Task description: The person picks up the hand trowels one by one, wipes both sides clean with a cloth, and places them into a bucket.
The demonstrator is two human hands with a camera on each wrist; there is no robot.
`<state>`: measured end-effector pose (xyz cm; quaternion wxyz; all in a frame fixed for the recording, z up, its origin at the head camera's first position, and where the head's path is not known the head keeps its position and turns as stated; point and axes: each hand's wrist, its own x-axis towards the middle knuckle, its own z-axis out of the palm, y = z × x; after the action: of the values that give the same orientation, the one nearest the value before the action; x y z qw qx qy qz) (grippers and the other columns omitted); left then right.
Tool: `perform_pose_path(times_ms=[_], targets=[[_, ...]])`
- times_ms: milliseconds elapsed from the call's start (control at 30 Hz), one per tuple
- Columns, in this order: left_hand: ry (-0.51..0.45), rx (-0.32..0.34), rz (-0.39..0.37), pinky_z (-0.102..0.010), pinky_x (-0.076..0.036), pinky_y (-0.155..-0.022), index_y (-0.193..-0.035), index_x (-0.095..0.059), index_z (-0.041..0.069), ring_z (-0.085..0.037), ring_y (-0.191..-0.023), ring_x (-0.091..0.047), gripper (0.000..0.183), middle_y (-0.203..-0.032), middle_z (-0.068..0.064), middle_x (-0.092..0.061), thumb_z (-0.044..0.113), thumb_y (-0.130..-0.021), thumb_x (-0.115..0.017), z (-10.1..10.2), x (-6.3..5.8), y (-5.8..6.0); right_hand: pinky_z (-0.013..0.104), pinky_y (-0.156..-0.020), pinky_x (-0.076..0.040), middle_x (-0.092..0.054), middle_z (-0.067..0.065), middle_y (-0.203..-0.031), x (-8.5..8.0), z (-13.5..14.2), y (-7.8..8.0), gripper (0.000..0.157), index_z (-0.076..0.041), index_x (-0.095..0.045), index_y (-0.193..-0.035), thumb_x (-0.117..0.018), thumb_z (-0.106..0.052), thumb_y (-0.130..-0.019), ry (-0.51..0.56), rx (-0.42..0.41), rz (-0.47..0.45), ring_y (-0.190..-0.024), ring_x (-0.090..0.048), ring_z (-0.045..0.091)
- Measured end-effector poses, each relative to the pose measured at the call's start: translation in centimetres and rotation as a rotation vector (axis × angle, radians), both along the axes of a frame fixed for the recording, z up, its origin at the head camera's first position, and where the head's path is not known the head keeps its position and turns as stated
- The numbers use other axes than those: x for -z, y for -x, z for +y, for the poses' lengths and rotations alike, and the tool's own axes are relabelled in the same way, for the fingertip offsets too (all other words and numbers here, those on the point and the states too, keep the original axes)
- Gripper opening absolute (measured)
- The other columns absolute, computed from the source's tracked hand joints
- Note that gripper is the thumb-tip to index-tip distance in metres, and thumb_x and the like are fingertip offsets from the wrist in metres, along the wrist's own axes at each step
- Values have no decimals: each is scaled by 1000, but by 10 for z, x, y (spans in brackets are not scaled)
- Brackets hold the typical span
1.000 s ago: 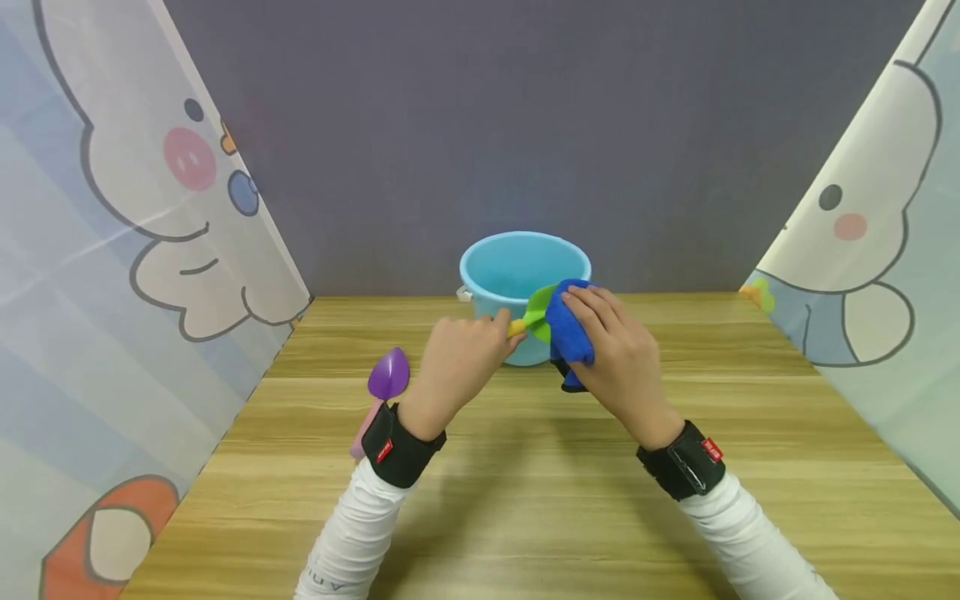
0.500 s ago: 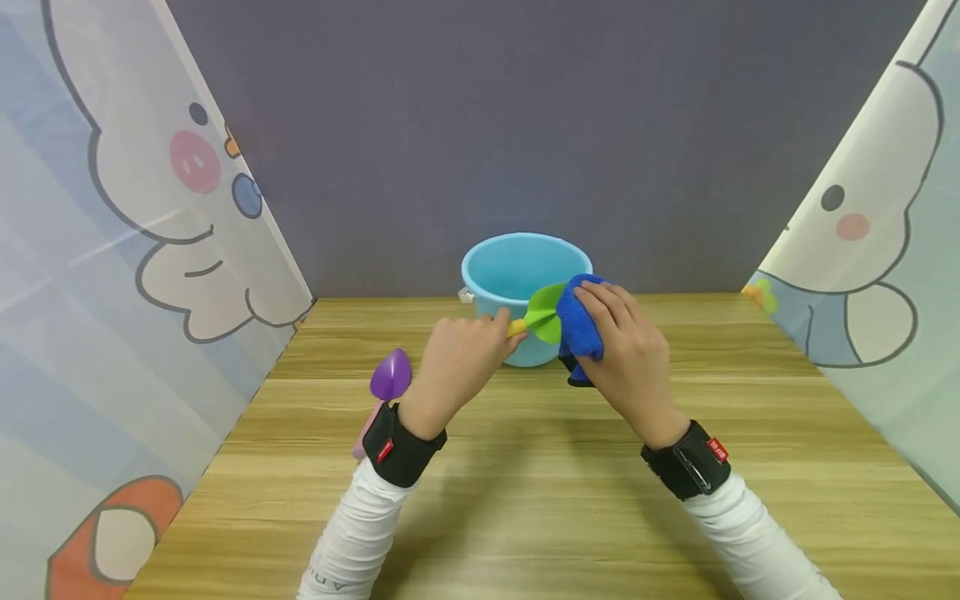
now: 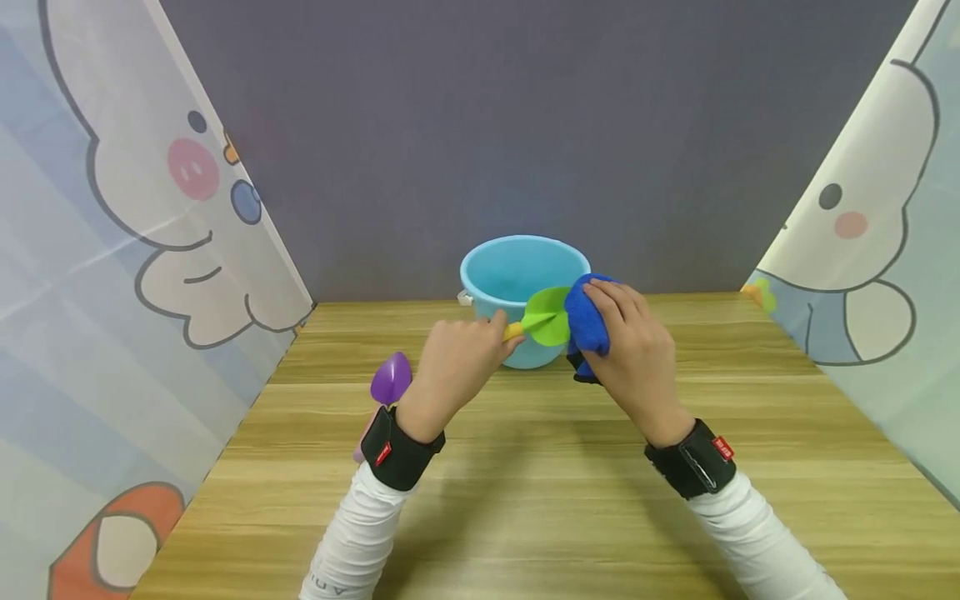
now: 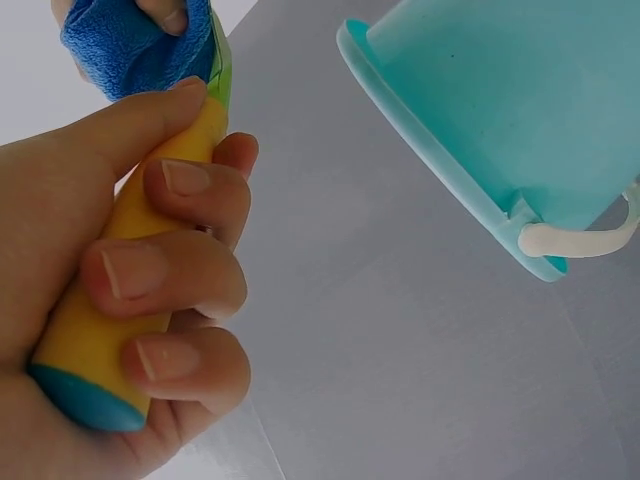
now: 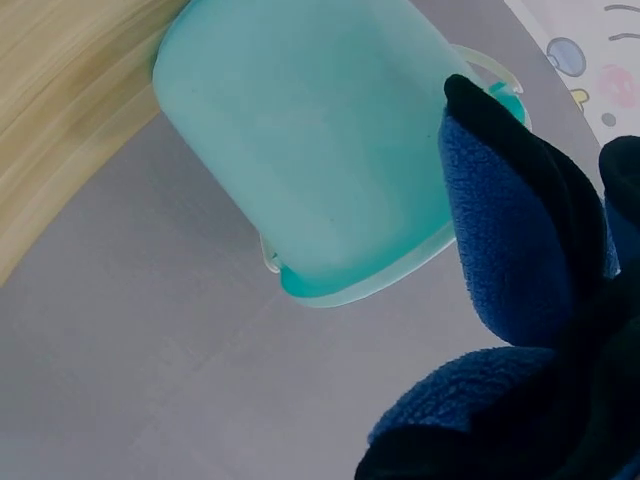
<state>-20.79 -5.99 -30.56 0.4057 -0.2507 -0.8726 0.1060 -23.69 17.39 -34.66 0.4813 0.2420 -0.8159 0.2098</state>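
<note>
The green shovel (image 3: 547,318) is up in the air in front of you, its blade pointing to about 3 o'clock. Your left hand (image 3: 459,367) is closed round its yellow handle (image 4: 128,212). Your right hand (image 3: 637,350) bends round the blue cloth (image 3: 587,321), which sits over the blade's tip. This looks like wiping, so hold the handle tight, and rub out to the tip, then the edges and the dip. I'd turn it to do the back too. Mind the bucket (image 3: 528,357) behind, toward 12 o'clock; the purple shovel (image 3: 392,379) lies on the bench (image 3: 750,400) near 8 o'clock.
</note>
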Motion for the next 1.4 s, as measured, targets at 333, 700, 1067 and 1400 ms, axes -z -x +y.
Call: perform_pose_path(times_ms=[333,700,1067,1400], targets=[[8,-13,-28,-23,-9,-48,-72,-48,15,-7,-48,-16,45,-60,7,-18,48,-97,-65,-2,-2,0,58,-96,-55,-65,11,-136,-2,3,2,65,-8,-60,-136,-86,-9,-77,35,23,45,-125,-61,35],[-13,-9,-62,-22,-9,-48,-73,-47,15,-7,-49,-17,46,-60,6,-19,49,-97,-66,-4,-3,1,60,-95,-54,-65,14,-136,-8,14,5,62,-6,-60,-136,-84,-9,-79,47,68,47,-126,-61,38],[-43,5,-94,-22,-10,-48,-74,-49,15,-7,-50,-19,44,-60,7,-20,48,-96,-67,-6,-5,0,61,-98,-52,-65,12,-137,-15,22,2,58,-10,-61,-138,-80,-11,-83,109,89,78,-127,-61,37],[-48,9,-96,-22,-11,-48,-74,-50,14,-7,-50,-19,43,-60,6,-20,46,-97,-67,-6,-5,2,57,-103,-52,-69,12,-131,-18,8,-9,57,-11,-66,-131,-84,-8,-76,201,-8,187,-123,-64,37]])
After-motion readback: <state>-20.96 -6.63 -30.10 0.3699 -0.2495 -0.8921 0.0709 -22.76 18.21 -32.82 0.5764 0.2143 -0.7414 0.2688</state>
